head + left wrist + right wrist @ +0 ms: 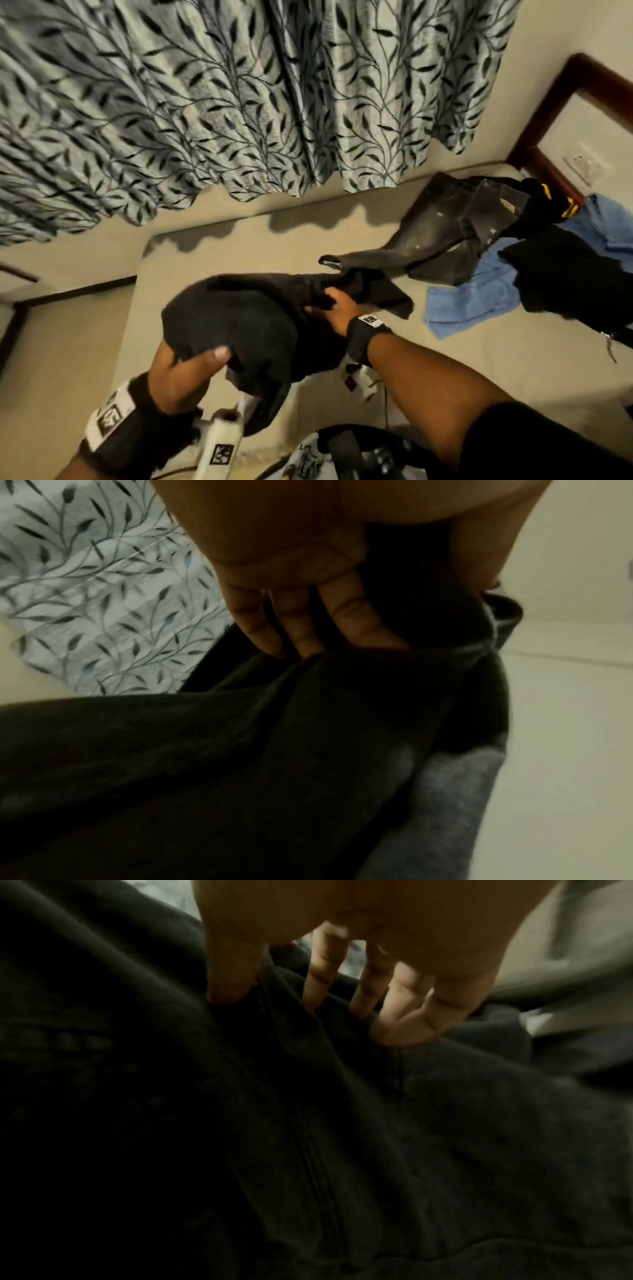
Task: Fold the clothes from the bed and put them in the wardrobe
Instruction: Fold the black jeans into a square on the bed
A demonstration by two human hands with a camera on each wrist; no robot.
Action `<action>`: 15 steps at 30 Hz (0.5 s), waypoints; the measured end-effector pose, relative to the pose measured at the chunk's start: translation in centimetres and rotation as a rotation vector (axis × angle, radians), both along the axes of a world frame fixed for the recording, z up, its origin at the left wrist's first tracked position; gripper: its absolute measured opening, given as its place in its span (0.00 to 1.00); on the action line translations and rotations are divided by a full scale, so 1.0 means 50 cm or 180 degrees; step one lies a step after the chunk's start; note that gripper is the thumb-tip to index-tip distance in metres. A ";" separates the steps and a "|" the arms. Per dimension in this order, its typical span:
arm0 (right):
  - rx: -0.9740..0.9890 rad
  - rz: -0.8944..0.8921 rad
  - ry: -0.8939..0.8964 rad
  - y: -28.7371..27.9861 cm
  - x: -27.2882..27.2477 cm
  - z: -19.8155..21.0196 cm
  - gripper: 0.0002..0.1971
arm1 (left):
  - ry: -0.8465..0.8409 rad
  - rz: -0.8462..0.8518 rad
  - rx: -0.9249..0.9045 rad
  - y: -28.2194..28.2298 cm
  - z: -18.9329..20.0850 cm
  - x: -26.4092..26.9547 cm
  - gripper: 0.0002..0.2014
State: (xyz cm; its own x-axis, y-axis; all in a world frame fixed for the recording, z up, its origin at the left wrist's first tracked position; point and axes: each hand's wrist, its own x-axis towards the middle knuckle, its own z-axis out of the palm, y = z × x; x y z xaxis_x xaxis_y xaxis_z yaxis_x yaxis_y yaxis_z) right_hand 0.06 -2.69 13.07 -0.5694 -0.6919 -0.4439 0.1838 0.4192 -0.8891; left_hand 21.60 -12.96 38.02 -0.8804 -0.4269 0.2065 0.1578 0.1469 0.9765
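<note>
A black garment hangs bunched in the air above the beige bed. My left hand grips its near end, thumb on top of the cloth and fingers beneath. My right hand grips the far end, fingers dug into the folds. In the left wrist view my left hand has its fingers pushed into the dark cloth. In the right wrist view my right hand pinches the black fabric between thumb and fingers. More clothes lie heaped at the bed's far right: dark grey jeans, a light blue piece, other black pieces.
A leaf-patterned curtain hangs behind the bed. A dark wooden frame and a wall switch plate are at the upper right. A patterned black-and-white cloth shows at the lower edge near my body.
</note>
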 end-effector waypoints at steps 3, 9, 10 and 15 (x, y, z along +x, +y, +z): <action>-0.0548 0.0319 -0.0521 -0.029 0.010 0.074 0.33 | 0.0275 0.0273 0.0136 -0.034 0.075 -0.058 0.18; -0.2111 0.0524 -0.0617 0.000 0.066 0.234 0.33 | 0.0030 0.0821 0.0382 -0.076 0.138 -0.177 0.10; -0.1983 0.0724 -0.0454 0.008 0.074 0.256 0.39 | 0.0069 0.0854 0.0402 -0.076 0.145 -0.186 0.10; -0.0512 0.0795 0.1111 0.027 0.061 0.217 0.50 | 0.0448 0.1073 0.0413 -0.076 0.196 -0.197 0.10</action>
